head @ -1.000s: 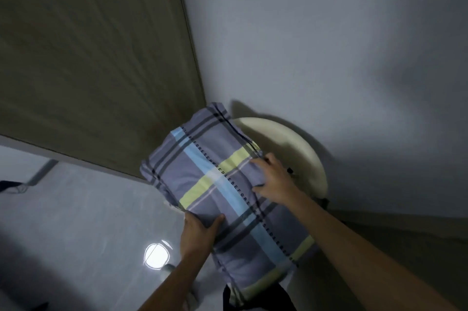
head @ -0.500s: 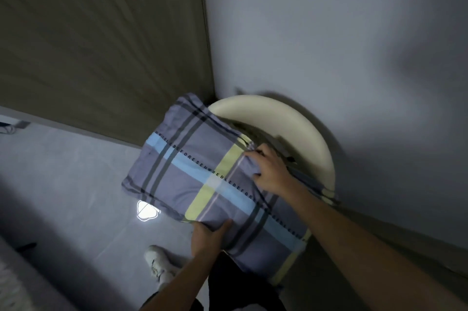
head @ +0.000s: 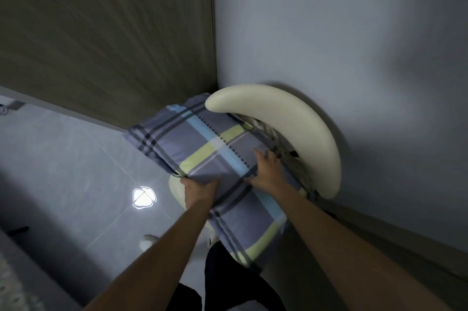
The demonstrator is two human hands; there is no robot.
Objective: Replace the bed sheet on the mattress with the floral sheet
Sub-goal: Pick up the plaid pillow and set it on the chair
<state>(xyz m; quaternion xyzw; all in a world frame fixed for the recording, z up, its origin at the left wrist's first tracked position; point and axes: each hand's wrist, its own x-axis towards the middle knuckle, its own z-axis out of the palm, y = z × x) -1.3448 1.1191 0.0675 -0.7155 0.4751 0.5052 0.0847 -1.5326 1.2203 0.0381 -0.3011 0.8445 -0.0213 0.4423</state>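
A plaid pillow [head: 202, 148], purple-grey with blue and yellow bands, lies across the seat of a cream chair [head: 298, 123] in the room's corner. My left hand [head: 200, 193] grips the pillow's near edge, thumb on top and fingers curled under it. My right hand [head: 266, 170] rests flat on top of the pillow, fingers straight and spread, near the chair's backrest. The mattress and the floral sheet are out of view, apart from a pale patterned edge [head: 10, 285] at the bottom left.
A wood-grain panel [head: 106, 32] rises at the left and a grey wall [head: 342, 32] at the right, meeting behind the chair. The tiled floor [head: 63, 171] shows a bright light reflection [head: 143, 197]. My dark trousers and a white shoe [head: 148, 240] are below.
The pillow has moved down and back onto the chair seat, partly under the curved backrest. Both hands went with it. The camera has tilted and come closer.
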